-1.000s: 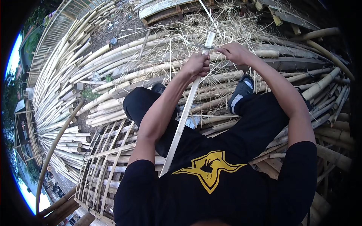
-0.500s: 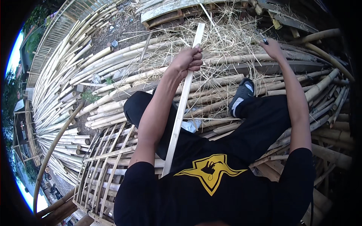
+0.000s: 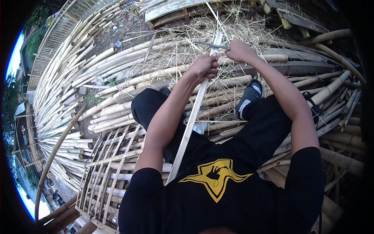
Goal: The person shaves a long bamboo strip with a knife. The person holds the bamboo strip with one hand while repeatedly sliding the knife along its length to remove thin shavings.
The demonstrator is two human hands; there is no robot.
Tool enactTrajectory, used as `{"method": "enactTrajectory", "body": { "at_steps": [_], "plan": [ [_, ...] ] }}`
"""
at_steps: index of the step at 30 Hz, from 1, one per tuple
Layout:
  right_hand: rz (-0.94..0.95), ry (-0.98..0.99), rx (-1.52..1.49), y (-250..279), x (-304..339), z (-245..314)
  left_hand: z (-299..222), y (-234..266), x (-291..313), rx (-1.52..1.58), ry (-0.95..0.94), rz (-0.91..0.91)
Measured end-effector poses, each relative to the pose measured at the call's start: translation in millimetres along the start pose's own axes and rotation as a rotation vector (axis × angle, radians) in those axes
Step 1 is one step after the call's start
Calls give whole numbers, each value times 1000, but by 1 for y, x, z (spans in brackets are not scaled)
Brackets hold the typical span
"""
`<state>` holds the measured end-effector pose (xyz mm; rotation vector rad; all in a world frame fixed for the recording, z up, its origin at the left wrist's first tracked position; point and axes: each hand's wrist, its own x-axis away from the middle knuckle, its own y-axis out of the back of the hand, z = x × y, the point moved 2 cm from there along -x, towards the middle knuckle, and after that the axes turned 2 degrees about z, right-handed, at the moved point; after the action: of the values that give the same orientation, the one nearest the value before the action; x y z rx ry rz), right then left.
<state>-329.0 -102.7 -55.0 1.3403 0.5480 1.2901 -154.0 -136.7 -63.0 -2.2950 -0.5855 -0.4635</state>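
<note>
A long pale bamboo strip slants from beside my body up and away over my left thigh. My left hand is closed around it near its far end. In my right hand is a knife, its dark handle mostly covered by my fingers. The blade points left and lies across the strip just beyond my left hand. Whether its edge bites into the strip, I cannot tell. Thin shavings are heaped beneath and beyond both hands.
Stacked bamboo poles spread along the left and under my legs. A slatted bamboo frame stands by my left side. Beyond the shavings lies a wooden pallet. My sandalled foot rests on poles; more poles lie to the right.
My right hand has swung left, bringing the knife from the far right onto the strip. My left hand and the strip's far end have shifted slightly right.
</note>
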Motion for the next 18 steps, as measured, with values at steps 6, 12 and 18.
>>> {"method": "enactTrajectory", "body": {
  "at_steps": [6, 12, 18],
  "plan": [
    [23, 61, -39, -8, 6, 10, 6, 10, 2, 54, 18, -25],
    [29, 35, -4, -19, -7, -3, 13, -4, 2, -35, 2, -167],
    [83, -249, 173, -29, -27, -73, 24, -6, 11, -10, 41, -182]
  ]
}}
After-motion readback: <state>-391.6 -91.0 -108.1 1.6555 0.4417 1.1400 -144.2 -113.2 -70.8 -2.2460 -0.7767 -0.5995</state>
